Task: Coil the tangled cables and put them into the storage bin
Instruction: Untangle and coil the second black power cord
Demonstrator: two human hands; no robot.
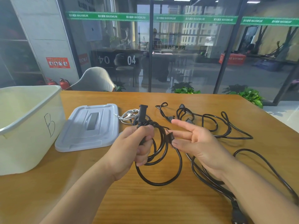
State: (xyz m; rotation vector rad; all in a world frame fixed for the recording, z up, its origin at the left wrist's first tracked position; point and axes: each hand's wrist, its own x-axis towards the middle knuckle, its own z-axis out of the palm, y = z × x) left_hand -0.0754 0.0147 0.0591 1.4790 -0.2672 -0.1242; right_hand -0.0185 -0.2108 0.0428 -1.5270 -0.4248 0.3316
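My left hand (pixel 137 147) grips a coiled black power cable (pixel 159 160) above the wooden table, its connector end sticking up past my fingers and its loops hanging down to the right. My right hand (pixel 195 143) is beside the coil with fingers straight, and the cable's plug (pixel 170 137) lies at its fingertips. More black cables (pixel 215 125) lie tangled further back on the right. Another black cable (pixel 265 164) loops under my right wrist. A small white cable (pixel 127 116) lies behind the coil. The cream storage bin (pixel 29 126) marked "B" stands open at the left.
The bin's grey lid (pixel 90 128) lies flat between the bin and the cables. A black plug (pixel 237 214) rests at the table's near right edge. A chair (pixel 95 80) and green plants (pixel 186 89) stand behind the table's far edge, before a glass wall.
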